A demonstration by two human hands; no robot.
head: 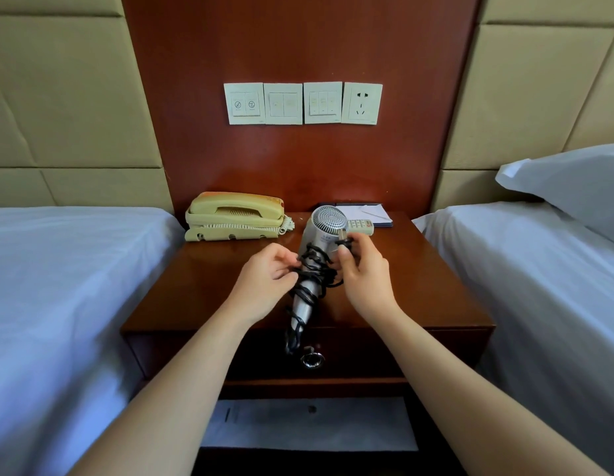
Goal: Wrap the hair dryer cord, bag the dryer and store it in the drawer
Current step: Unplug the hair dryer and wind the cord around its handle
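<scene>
A silver hair dryer point(324, 224) is held above the brown nightstand point(209, 290), its round grille facing me and its handle pointing down toward me. Its black cord point(314, 269) is wound in loose coils around the handle. My left hand point(269, 273) grips the wrapped handle from the left. My right hand point(362, 269) pinches the plug point(343, 239) at the cord's end, just right of the dryer body. The drawer front with its round metal knob point(312, 359) is closed below. A flat white bag point(309, 422) lies on the lower shelf.
A cream corded telephone point(235, 216) sits at the nightstand's back left. A remote control point(360, 226) and a notepad point(367, 213) lie at the back right. Beds with white sheets flank the nightstand. Wall switches and a socket point(362, 103) are on the wood panel.
</scene>
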